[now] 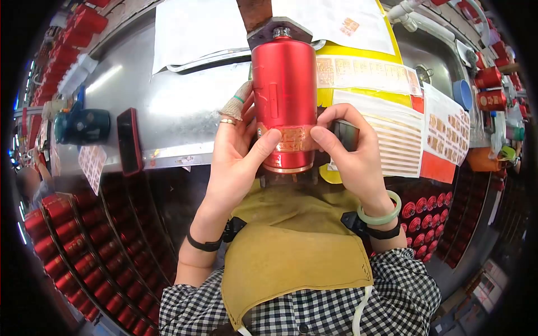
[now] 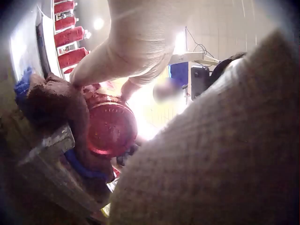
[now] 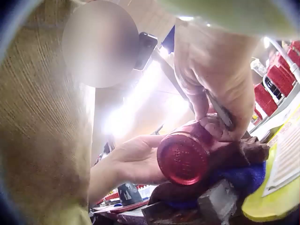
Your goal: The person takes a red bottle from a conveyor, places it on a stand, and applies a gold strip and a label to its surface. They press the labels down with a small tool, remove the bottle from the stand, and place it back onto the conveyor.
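Observation:
A red metallic bottle [image 1: 291, 78] lies with its neck pointing away from me and its round base [image 3: 183, 159] facing the wrist cameras. My left hand [image 1: 232, 159] grips its left side, the thumb pressing on a gold-printed label [image 1: 292, 140] near the base. One left finger wears a whitish finger cover [image 1: 234, 106]. At the label's right end, my right hand [image 1: 361, 157] pinches the edge between thumb and index finger. Tucked within that same hand is a dark flat blade-like piece [image 3: 220, 110]. Brown and blue cloth [image 3: 248, 178] lies under the bottle.
A metal plate [image 1: 269, 38] stands at the bottle's neck. Sheets of gold labels [image 1: 445, 126] and a striped sheet [image 1: 392, 134] lie on the right. On the left are a phone [image 1: 129, 143] and a teal object [image 1: 84, 124]. Racked red bottles [image 1: 95, 252] stand below the bench.

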### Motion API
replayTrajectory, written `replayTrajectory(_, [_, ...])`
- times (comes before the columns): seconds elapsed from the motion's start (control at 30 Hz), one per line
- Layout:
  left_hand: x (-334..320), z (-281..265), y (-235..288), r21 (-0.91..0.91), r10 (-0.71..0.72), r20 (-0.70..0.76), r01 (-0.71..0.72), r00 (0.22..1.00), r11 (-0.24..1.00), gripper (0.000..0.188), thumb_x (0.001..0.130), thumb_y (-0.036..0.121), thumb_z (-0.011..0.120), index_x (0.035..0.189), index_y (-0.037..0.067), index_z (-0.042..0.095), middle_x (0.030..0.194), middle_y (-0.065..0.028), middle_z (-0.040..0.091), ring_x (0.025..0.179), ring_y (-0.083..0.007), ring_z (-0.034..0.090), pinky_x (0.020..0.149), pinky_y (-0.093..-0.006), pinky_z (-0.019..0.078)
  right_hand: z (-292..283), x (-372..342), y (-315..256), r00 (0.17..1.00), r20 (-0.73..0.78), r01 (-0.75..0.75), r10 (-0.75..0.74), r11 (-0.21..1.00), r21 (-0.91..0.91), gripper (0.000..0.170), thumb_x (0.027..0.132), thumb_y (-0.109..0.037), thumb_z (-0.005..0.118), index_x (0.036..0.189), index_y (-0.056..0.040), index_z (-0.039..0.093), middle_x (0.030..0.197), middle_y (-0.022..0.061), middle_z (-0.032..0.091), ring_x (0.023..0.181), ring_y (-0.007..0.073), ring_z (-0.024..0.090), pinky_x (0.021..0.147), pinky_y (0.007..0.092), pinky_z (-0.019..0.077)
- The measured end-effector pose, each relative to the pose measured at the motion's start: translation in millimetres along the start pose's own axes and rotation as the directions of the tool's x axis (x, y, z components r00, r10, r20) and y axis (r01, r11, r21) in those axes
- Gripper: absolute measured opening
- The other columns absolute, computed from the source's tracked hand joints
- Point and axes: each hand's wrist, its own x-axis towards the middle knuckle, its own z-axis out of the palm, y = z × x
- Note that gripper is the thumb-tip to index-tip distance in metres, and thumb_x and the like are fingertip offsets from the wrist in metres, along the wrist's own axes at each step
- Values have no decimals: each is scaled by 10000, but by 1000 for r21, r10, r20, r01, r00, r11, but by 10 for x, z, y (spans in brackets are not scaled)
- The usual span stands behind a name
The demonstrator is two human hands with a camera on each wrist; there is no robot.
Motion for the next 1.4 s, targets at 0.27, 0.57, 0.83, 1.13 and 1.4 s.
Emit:
replayTrajectory(0.27, [-6, -13, -12, 55, 8, 7, -8, 1000, 998, 769, 1015, 41, 661, 1638, -16, 213, 1650, -175, 338, 1462, -248, 430, 1220, -412, 363, -68, 51, 88, 999, -44, 26, -29, 997, -67, 177, 965, -92, 717, 1100, -10, 637, 1000, 62, 679, 953, 144, 628, 881, 311, 512])
replayTrajectory(0.57, [-3, -30, 49, 111, -33, 70, 26, 997, 993, 751, 1057, 54, 585, 1657, -24, 140, 1651, -176, 330, 1497, -256, 392, 1231, -409, 339, 29, 32, 46, 996, 54, -79, 76, 995, 63, 433, 867, -217, 861, 1157, -21, 607, 974, 40, 627, 895, 129, 586, 817, 305, 517])
replayTrajectory(0.83, [14, 16, 15, 141, 17, 120, -34, 993, 989, 866, 990, 32, 685, 1652, -34, 130, 1633, -181, 346, 1500, -263, 393, 1234, -420, 334, -37, 100, 146, 997, 58, -62, 60, 997, 45, 438, 857, -227, 858, 1149, -23, 602, 1006, 57, 631, 926, 142, 593, 843, 309, 515])
replayTrajectory(1.13, [-21, 116, 31, 65, -11, 74, 6, 997, 998, 859, 998, 6, 653, 1660, -20, 108, 1647, -180, 320, 1501, -271, 391, 1233, -428, 333, 74, 29, 115, 998, 31, -50, 51, 999, -15, 541, 835, -322, 869, 1170, -7, 583, 1083, 136, 666, 1022, 225, 642, 920, 363, 513])
replayTrajectory(1.4, [-23, 105, -4, 77, -23, 72, 17, 997, 997, 858, 1005, 2, 637, 1667, -1, 92, 1658, -175, 298, 1502, -276, 388, 1226, -428, 345, 55, 35, 141, 995, 46, -99, 94, 987, 129, 412, 918, -269, 806, 1162, -9, 601, 1059, 118, 685, 1033, 193, 639, 929, 351, 511])
